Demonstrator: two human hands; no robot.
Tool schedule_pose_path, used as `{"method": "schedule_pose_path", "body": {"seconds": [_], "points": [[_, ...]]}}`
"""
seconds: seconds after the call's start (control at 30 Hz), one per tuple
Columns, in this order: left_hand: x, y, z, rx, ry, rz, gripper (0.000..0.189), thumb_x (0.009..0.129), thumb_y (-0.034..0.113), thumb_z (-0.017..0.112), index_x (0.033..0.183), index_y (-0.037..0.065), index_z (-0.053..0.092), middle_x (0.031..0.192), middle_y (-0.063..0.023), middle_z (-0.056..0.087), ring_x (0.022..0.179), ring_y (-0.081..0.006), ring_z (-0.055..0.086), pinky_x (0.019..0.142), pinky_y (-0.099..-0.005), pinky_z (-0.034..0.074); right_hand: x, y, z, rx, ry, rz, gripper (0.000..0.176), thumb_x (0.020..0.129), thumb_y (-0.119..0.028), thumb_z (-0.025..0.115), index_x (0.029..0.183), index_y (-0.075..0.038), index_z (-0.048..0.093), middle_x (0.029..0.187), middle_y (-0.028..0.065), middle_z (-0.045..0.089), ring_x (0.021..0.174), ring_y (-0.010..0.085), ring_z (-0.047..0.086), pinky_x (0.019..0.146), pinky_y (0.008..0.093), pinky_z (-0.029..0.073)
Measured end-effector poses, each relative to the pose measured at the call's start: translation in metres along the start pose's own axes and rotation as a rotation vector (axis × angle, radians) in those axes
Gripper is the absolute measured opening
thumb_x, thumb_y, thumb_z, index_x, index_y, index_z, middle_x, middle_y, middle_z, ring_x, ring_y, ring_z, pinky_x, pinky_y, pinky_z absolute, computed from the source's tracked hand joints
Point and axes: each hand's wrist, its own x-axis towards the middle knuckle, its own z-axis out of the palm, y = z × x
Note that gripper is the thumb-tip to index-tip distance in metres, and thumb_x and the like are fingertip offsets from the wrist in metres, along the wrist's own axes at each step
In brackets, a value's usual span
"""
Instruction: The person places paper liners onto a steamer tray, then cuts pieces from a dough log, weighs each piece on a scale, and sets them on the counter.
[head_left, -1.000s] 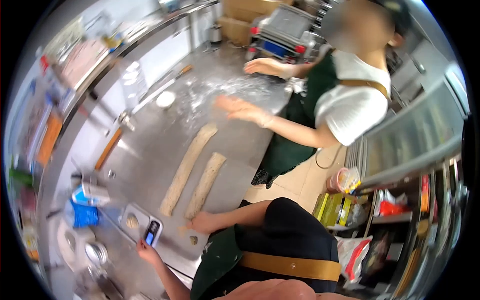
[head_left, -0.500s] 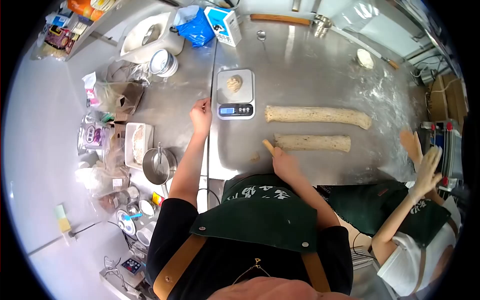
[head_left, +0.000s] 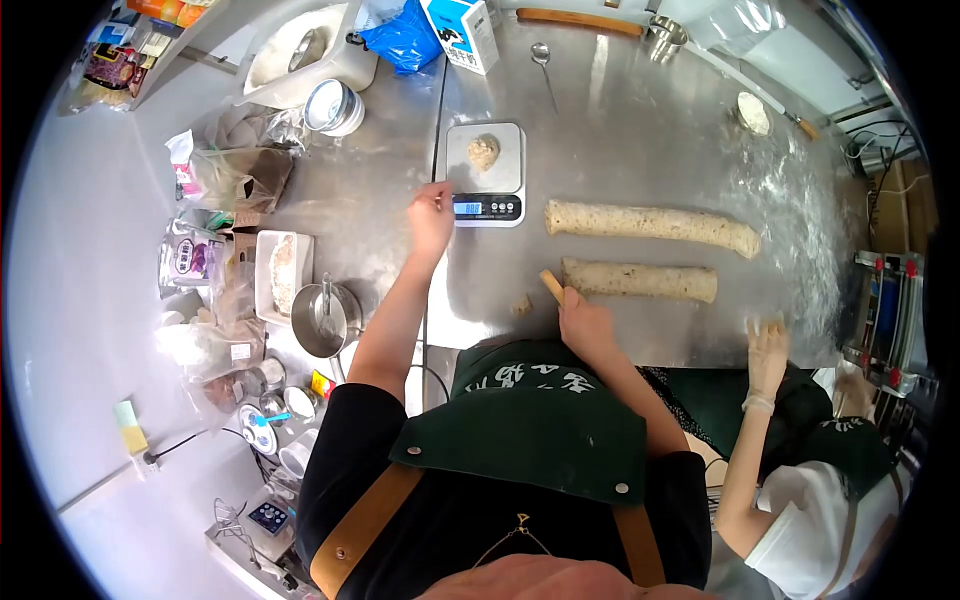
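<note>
My left hand [head_left: 432, 215] is closed, its fingertips pinched beside the lower left corner of the digital scale [head_left: 458, 180]; anything between them is too small to make out. A lump of dough [head_left: 483, 153] sits on the scale's plate. My right hand [head_left: 586, 328] grips the tan handle of a dough scraper [head_left: 551, 286], close to the left end of the shorter dough log [head_left: 640, 280]; its blade does not show. Beyond lies a longer dough log [head_left: 650, 225]. To the left of the scraper is a small dough scrap [head_left: 522, 305].
A co-worker's gloved hand [head_left: 768, 355] is at the table's front edge on the right. Left are a saucepan [head_left: 325, 320], a white tray [head_left: 264, 275] and stacked bowls [head_left: 335, 107]. A milk carton [head_left: 462, 35] and spoon [head_left: 541, 55] are at the back.
The view has shifted slightly, moving the table items right and up. The co-worker's gloved hand has come left to the table edge. My hands keep nearly the same places.
</note>
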Motion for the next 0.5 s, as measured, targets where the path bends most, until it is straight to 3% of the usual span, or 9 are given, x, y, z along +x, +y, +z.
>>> {"method": "schedule_pose_path", "body": {"seconds": [0.1,0.13,0.2,0.27,0.33,0.5], "points": [[-0.033,0.006,0.014,0.029,-0.226,0.064,0.01,0.081,0.005,0.059,0.087,0.004,0.068,0.085,-0.0157,0.065,0.075,-0.0325,0.062,0.066,-0.0387,0.05,0.004,0.0,-0.011,0.011,-0.012,0.005,0.02,0.086,-0.02,0.057,0.092,-0.006,0.045,0.071,0.0112,0.061,0.058,0.029,0.063,0.051,0.0408,0.05],[-0.047,0.012,0.016,0.067,-0.359,0.099,0.01,0.084,0.008,0.06,0.088,0.004,0.068,0.08,-0.0137,0.065,0.067,-0.0251,0.062,0.061,-0.0326,0.05,0.002,0.0,-0.011,0.027,-0.021,0.006,0.02,0.086,-0.02,0.057,0.092,-0.006,0.045,0.071,0.0114,0.061,0.059,0.0293,0.063,0.051,0.0407,0.05],[-0.088,0.016,0.016,0.033,-0.691,0.092,0.013,0.081,0.014,0.064,0.088,0.003,0.066,0.084,-0.0123,0.064,0.072,-0.0247,0.063,0.067,-0.0321,0.051,-0.003,0.0,-0.006,0.073,-0.005,0.022,0.021,0.086,-0.02,0.057,0.094,-0.005,0.045,0.072,0.0125,0.061,0.059,0.0306,0.062,0.051,0.0413,0.05],[-0.13,0.018,0.011,0.028,-0.859,0.145,0.029,0.077,0.015,0.068,0.103,0.005,0.061,0.097,-0.012,0.06,0.08,-0.0293,0.062,0.072,-0.0366,0.051,-0.004,-0.001,-0.006,0.126,0.017,0.037,0.022,0.087,-0.02,0.057,0.097,-0.004,0.046,0.073,0.0135,0.061,0.059,0.032,0.062,0.051,0.042,0.049],[-0.157,0.039,0.005,0.063,-0.698,0.228,0.036,0.074,0.01,0.069,0.108,0.005,0.057,0.098,-0.0123,0.058,0.084,-0.0331,0.06,0.073,-0.0385,0.05,-0.005,-0.002,-0.015,0.183,0.042,0.063,0.025,0.087,-0.02,0.057,0.101,-0.003,0.046,0.073,0.0146,0.062,0.059,0.0334,0.062,0.051,0.0428,0.049],[-0.171,0.03,0.023,0.023,-0.56,0.121,0.037,0.072,0.003,0.068,0.107,0.003,0.056,0.092,-0.0145,0.057,0.084,-0.0344,0.06,0.071,-0.0399,0.05,-0.003,-0.002,-0.014,0.137,0.093,0.112,0.031,0.087,-0.021,0.057,0.109,-0.001,0.047,0.072,0.016,0.062,0.059,0.0346,0.062,0.05,0.0438,0.049]]}}
